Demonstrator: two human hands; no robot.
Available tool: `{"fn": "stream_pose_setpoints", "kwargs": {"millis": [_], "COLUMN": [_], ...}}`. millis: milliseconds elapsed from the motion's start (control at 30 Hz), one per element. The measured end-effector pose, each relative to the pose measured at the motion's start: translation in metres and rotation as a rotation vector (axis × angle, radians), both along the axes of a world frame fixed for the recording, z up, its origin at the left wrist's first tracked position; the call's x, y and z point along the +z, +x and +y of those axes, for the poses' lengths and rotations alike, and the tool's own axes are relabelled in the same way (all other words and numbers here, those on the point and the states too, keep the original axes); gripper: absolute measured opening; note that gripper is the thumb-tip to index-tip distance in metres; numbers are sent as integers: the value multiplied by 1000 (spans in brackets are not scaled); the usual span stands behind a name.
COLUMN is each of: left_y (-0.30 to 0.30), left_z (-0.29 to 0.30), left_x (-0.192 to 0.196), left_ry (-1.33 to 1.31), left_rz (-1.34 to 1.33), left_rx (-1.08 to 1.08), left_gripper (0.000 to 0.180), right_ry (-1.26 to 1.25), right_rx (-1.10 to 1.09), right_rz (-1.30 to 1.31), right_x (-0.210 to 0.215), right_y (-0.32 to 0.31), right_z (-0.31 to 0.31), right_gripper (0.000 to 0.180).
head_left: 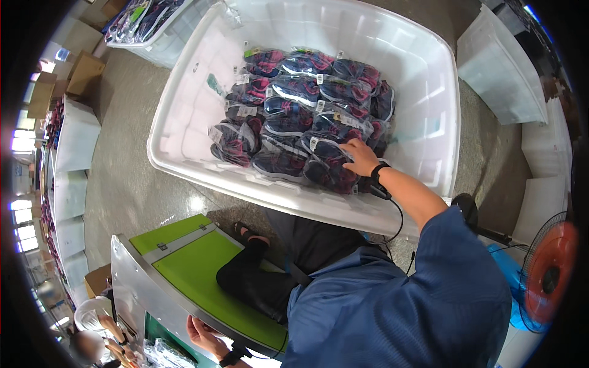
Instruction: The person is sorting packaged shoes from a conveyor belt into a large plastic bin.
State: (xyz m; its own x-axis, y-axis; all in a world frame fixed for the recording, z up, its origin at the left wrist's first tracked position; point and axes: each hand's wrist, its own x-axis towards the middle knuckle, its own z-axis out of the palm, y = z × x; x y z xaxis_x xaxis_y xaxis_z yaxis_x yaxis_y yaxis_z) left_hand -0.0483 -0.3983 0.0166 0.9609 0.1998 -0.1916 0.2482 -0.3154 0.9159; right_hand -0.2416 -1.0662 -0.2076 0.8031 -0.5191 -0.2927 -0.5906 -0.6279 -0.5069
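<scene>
Bagged shoes (pixel 307 116) in bin (pixel 423 67); conveyor (pixel 190 270) before it, left.

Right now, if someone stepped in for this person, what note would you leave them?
Right hand: flat on a bagged pair of shoes at the near edge of the stack in the big white bin; whether it grips, I cannot tell.
Left hand: on the metal edge of the green conveyor.
Done: bin partly filled with bagged shoes.
Left: bin's left side has room.

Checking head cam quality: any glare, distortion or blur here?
Head view: strong fisheye, the white bin rim bows and black vignette fills the corners; glare off the bagged shoes and floor; windows at left blown out; right hand sharp.
</scene>
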Motion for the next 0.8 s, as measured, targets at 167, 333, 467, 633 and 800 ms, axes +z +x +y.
{"fn": "stream_pose_setpoints", "kwargs": {"millis": [167,333,467,633,800], "left_y": [3,8,14,12,-6], "left_z": [-29,-3,-4,-7,-30], "left_x": [-4,-25,-26,-17,33], "left_ry": [59,60,119,-13,269], "left_rz": [-8,-161,-161,-89,62], "left_rx": [37,103,75,44,-14], "left_gripper": [29,19,20,22,48], "right_ry": [-94,26,50,148,389], "right_rx": [170,155,141,147,239], "right_rz": [-66,167,244,359,-114], "right_x": [-68,-64,-63,-34,35], "right_y": [16,38,48,69,76], "right_z": [32,52,38,23,31], "right_gripper": [63,69,70,59,51]}}
